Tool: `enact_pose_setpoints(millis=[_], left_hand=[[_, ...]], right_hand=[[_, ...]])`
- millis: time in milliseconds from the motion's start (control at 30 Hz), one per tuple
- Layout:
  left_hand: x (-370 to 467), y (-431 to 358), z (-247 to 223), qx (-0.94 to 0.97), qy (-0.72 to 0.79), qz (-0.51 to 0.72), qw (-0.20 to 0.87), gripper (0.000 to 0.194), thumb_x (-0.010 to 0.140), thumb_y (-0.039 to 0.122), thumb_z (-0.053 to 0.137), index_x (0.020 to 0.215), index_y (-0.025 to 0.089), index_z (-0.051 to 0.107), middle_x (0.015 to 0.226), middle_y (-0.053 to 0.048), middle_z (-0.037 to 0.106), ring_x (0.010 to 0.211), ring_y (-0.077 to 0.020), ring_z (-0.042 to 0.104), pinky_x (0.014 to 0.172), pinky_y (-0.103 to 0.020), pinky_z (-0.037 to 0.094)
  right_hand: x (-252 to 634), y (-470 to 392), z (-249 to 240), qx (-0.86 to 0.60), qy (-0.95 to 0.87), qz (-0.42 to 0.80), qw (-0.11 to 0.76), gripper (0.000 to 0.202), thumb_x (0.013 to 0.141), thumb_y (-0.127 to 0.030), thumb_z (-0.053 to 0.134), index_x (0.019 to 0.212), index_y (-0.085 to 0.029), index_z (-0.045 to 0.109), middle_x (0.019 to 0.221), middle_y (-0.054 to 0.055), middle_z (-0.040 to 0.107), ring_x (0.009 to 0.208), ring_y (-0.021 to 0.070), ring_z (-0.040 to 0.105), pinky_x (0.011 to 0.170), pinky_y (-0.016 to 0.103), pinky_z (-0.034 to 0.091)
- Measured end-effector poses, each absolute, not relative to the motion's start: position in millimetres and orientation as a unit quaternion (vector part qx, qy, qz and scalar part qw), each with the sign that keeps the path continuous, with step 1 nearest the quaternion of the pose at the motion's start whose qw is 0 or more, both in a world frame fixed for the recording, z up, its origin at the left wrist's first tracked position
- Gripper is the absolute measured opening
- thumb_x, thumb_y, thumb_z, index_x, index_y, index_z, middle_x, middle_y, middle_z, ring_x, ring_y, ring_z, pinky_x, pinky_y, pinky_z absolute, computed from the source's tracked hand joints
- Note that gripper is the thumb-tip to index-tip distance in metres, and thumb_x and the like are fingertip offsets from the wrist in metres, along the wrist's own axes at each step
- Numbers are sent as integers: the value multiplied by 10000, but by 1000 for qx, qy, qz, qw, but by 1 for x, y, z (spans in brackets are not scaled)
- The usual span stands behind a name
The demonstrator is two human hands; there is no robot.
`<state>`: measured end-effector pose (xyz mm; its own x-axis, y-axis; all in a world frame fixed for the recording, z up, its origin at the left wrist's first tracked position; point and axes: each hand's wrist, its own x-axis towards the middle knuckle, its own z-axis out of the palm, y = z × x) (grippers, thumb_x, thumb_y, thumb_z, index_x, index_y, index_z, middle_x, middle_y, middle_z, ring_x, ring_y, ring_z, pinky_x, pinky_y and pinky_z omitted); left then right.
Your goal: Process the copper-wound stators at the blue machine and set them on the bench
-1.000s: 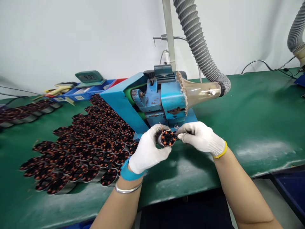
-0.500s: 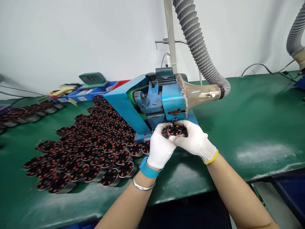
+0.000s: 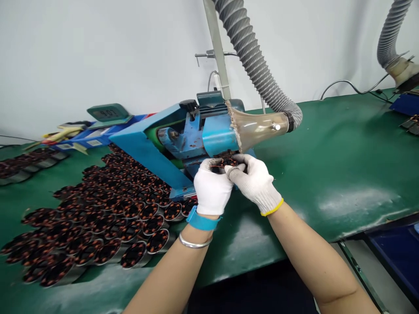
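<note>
Between my gloved hands is a motor stator with black insulation and copper wire ends. My left hand is closed around its left side, and my right hand grips it from the right with the thumb across the near side. Both hands hold it right under the front of a blue belt-driven machine, by the opening below its cover. Whether a wire touches the inside of the machine is hidden. A clear plastic funnel is fixed to the machine's right side.
Many similar stators stand packed together on the green bench mat to the left. Behind them are blue bins and a digital clock. A grey corrugated hose rises from the funnel. A second hose hangs far right.
My hands have brought the stator up to the machine's opening and tilted it, so its round face shows less. The view has shifted, and the scene sits further left.
</note>
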<state>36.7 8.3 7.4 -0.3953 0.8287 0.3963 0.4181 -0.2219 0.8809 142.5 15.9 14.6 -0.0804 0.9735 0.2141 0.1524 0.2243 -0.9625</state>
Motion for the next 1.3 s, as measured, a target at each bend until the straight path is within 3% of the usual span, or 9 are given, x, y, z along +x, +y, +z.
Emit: enact_pose_setpoints(millis=[500,633,733,900,1067,1200,1300], left_hand=[[46,5,0,471,616,613,149,375,554,283,787,833,188,554,776,-19,680,707,-177,655,694,-314,542],[43,-13,-10,505,550,647,159,441,529,257,793,886,189,543,797,-15,682,728,-178,665,711,-321,550],[41,-21,-18,535,501,656,178,403,561,253,773,876,200,528,792,0,674,728,-169,663,715,-319,550],[41,-23,-16,543,510,643,178,474,522,266,828,888,187,539,842,-7,649,759,-173,656,740,-334,547],[42,-20,-14,509,535,650,176,492,536,268,825,910,183,517,834,1,636,740,-157,645,754,-330,535],[40,-16,-23,488,500,676,234,528,517,255,832,935,197,516,848,7,641,756,-152,644,741,-311,541],[37,-13,-28,454,475,699,282,520,539,255,821,980,188,554,945,-34,668,865,-185,660,818,-341,547]], right_hand=[[141,14,3,-415,-558,475,539,422,704,-328,681,1086,-156,625,915,45,680,855,179,645,779,290,543],[146,3,8,-402,-569,506,508,417,674,-363,731,1026,-159,642,954,63,688,874,199,653,804,320,543],[146,-4,10,-383,-566,531,501,338,727,-372,693,986,-157,657,905,53,691,836,187,655,760,299,542],[155,3,14,-419,-521,495,555,197,787,-348,619,761,-156,657,649,-4,620,634,132,587,623,251,502],[170,19,16,-418,-407,476,658,240,763,-413,610,719,-179,587,658,-14,604,628,124,579,696,287,529],[158,9,18,-501,-545,486,465,295,690,-392,706,897,-185,672,778,15,681,729,173,639,747,321,534],[145,-4,18,-507,-616,481,363,570,584,-298,790,1132,-221,651,945,24,708,840,216,668,802,351,543]])
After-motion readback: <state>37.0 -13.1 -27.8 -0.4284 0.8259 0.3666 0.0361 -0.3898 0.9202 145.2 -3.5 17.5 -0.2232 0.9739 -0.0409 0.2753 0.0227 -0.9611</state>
